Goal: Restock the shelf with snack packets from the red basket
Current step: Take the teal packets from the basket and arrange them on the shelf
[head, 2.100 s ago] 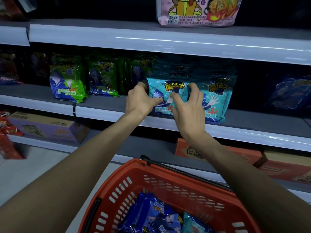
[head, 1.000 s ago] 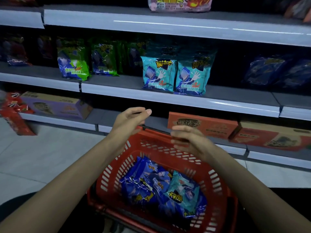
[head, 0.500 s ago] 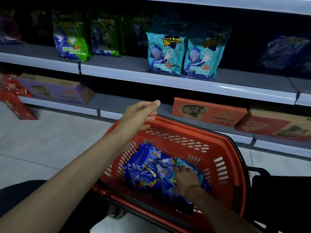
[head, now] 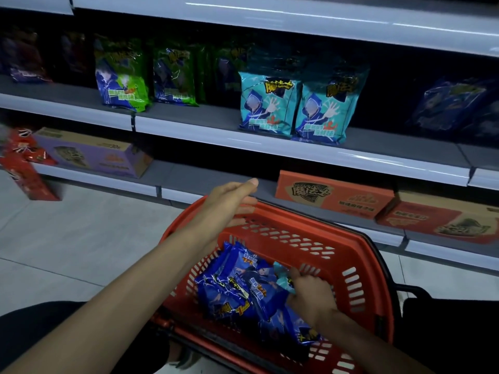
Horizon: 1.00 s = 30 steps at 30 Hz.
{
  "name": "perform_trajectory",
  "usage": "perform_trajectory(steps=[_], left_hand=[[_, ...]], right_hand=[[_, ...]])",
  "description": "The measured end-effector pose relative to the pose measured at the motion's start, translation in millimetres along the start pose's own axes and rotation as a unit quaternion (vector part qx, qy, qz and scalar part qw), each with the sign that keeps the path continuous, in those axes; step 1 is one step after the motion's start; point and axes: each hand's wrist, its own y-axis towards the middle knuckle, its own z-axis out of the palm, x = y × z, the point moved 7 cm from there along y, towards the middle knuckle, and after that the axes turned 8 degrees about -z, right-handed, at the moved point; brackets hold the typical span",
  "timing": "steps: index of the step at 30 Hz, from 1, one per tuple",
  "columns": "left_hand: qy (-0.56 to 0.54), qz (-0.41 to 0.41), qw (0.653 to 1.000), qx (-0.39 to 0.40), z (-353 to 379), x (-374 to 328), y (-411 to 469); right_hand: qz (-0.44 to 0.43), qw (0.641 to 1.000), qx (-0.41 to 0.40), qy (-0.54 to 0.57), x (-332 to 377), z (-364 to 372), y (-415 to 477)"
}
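The restocking is only partly done, as far as one can judge. Two teal snack packets [head: 294, 106] stand upright side by side near the front edge of the middle shelf [head: 216, 133]. The red basket [head: 310, 220] below still holds a heap of dark blue packets [head: 235, 290] and at least one teal packet [head: 282, 275] near its right wall. So several packets remain to be placed, and the dark blue ones look untouched. The right hand [head: 310, 295] is down inside the basket, its fingers curled on the teal packet, which it seems to grasp but has not lifted out. The left hand [head: 229, 201] is released, fingers straight, at the far left corner of the basket rim; I cannot tell if it touches the rim. Two seconds ago both hands were up at the shelf, setting a teal packet straight. They then came down over the basket, and in the last half second the right hand has stayed on the same packet.
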Motion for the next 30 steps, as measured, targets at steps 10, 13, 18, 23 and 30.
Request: perform_trajectory(steps=[10, 13, 18, 23, 30], left_hand=[[0.076, -0.043, 0.996, 0.002, 7.6, 22.7, -10.0], [0.041, -0.091, 0.995, 0.006, 8.2, 30.5, -11.5], [-0.025, -0.109, 0.994, 0.023, 11.2, 25.6, -12.7], [-0.064, -0.091, 0.988, 0.106, 27.1, 12.7, -18.7], [-0.148, -0.051, 0.985, 0.072, 25.5, 1.1, -17.5]], right_hand=[[-0.072, 0.977, -0.15, 0.135, 15.1, -126.1, -33.8], [-0.159, 0.952, -0.255, 0.056, 31.7, -170.9, -59.5], [-0.353, 0.853, -0.358, -0.137, 52.4, -199.6, -92.1], [-0.412, 0.772, -0.422, -0.238, 62.1, -201.0, -113.7], [-0.272, 0.861, -0.396, -0.168, 30.9, -207.1, -89.6]])
